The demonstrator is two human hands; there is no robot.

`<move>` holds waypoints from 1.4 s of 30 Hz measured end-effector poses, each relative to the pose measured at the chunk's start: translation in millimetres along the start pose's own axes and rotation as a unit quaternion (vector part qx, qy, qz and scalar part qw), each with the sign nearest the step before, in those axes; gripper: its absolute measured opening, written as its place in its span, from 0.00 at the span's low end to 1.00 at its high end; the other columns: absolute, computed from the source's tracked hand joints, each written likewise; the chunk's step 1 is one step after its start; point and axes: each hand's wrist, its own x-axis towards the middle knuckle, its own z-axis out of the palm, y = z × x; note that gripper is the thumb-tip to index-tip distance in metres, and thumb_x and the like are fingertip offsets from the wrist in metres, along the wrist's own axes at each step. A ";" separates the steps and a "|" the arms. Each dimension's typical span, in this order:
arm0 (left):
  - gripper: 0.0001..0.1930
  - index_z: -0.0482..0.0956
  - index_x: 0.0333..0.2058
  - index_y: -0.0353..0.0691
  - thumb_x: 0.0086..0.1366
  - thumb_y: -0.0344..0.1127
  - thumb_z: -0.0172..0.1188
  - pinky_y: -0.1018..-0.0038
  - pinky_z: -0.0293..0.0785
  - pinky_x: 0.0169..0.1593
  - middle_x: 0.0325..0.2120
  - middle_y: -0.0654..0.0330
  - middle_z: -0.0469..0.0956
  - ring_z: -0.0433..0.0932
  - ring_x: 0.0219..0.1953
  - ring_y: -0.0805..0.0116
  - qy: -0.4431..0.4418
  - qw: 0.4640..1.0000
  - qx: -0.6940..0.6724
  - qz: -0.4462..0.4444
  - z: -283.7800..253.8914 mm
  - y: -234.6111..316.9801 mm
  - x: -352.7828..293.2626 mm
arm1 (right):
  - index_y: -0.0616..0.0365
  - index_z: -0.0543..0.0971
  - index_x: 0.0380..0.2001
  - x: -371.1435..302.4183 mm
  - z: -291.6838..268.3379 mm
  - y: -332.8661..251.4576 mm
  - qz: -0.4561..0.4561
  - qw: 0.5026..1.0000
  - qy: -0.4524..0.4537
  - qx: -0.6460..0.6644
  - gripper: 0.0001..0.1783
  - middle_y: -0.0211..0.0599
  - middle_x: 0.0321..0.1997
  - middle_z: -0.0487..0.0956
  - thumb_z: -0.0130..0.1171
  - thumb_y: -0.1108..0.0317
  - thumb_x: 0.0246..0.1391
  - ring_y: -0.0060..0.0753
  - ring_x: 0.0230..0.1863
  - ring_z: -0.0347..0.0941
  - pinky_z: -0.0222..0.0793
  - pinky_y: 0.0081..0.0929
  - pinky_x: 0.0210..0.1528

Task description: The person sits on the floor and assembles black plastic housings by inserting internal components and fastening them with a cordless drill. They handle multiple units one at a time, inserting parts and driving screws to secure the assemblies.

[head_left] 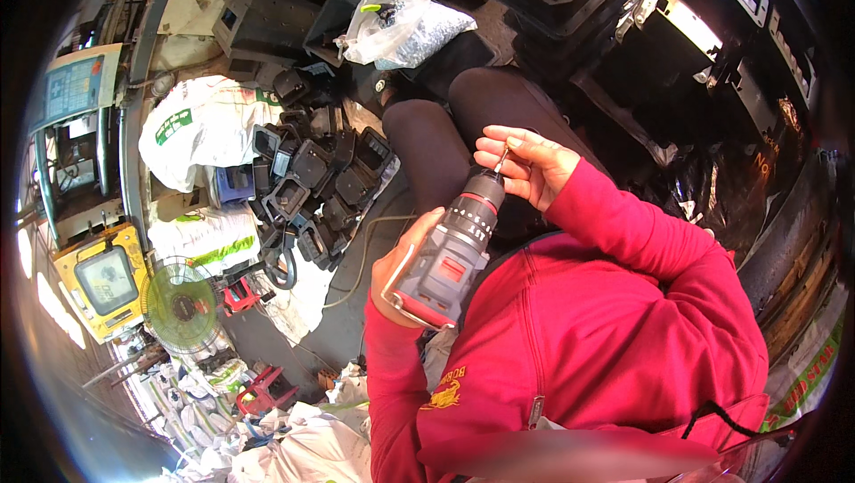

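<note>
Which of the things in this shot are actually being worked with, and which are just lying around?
In use:
- grey and red cordless drill, gripped by the left hand
- driver bit at the chuck, pinched by the right hand

Lying about:
- pile of black plastic parts
- clear bag of small parts
- green fan
- white sacks

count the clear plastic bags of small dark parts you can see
1. The clear plastic bag of small dark parts lies at the top of the view, on black plastic housings beyond the person's knees. Others may be hidden among the clutter.
</note>
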 end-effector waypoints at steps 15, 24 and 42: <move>0.39 0.65 0.59 0.36 0.48 0.32 0.72 0.67 0.70 0.57 0.50 0.55 0.74 0.74 0.53 0.62 -0.129 0.989 0.045 -0.061 -36.0 6.4 12.0 | 0.57 0.65 0.62 18.0 -44.6 -11.3 -0.199 0.644 0.065 -0.736 0.51 0.57 0.56 0.74 0.71 0.42 0.39 0.54 0.58 0.71 0.67 0.40 0.59; 0.32 0.68 0.57 0.37 0.52 0.31 0.67 0.68 0.72 0.55 0.51 0.55 0.74 0.75 0.52 0.61 -0.112 0.987 -0.063 -0.094 -25.0 -6.9 17.9 | 0.47 0.80 0.46 7.4 -39.6 -18.1 -0.148 0.666 0.037 -0.730 0.29 0.50 0.37 0.77 0.70 0.46 0.41 0.52 0.41 0.76 0.71 0.40 0.46; 0.25 0.73 0.50 0.37 0.52 0.27 0.68 0.71 0.77 0.46 0.38 0.60 0.79 0.80 0.39 0.67 -0.211 0.959 -0.017 -0.187 -17.3 -5.5 63.0 | 0.45 0.81 0.46 9.6 -43.3 -15.9 -0.179 0.666 0.043 -0.723 0.29 0.46 0.32 0.74 0.69 0.44 0.40 0.51 0.31 0.77 0.74 0.41 0.36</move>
